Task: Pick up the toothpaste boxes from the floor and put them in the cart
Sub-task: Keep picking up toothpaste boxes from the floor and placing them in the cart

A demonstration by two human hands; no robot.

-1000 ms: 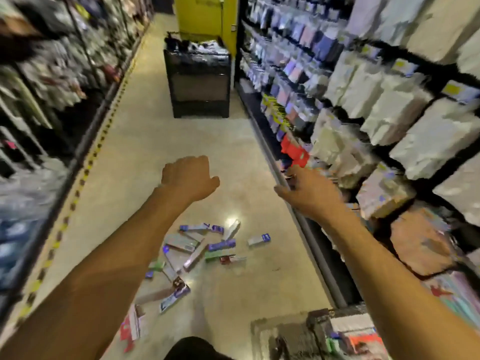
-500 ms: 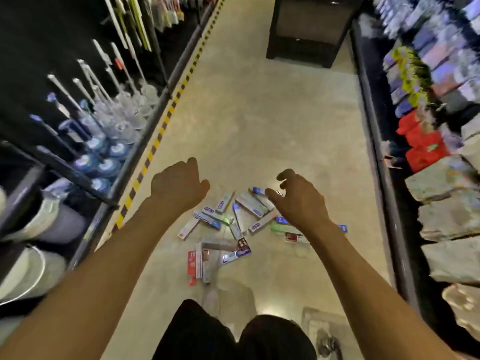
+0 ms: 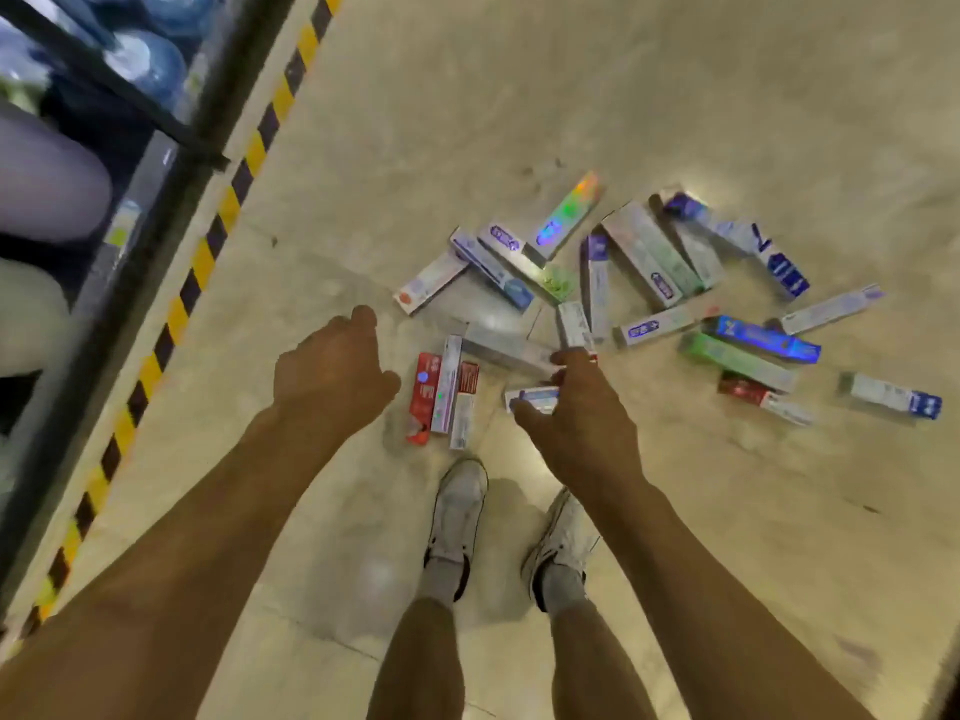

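Head view looking straight down at a pale, polished shop floor [image 3: 675,96]. About 20 toothpaste boxes [image 3: 644,254] lie scattered flat across the middle of it and out toward its right edge, some overlapping, some side by side. None has been lifted yet. The cart is not in view.

The person's 2 bare arms reach down from the bottom of the frame. The left hand [image 3: 327,376] hovers with fingers loosely curled and holds nothing, just left of a red box [image 3: 423,392]. The right hand [image 3: 582,423] has fingers and thumb apart, poised over a small white-and-blue box [image 3: 532,396]. Whether it touches the box cannot be told.

2 white shoes [image 3: 460,506] stand just below the pile. A yellow-and-black striped line [image 3: 228,200] runs along the floor's left edge beside dark shelving [image 3: 130,70].

The boxes look like thin card: probably light, stiff along their length, easily crushed at the ends, and slick where the print is glossy. A pinch across the 2 long sides near the middle seems safest, and several parallel boxes could likely be gathered together.
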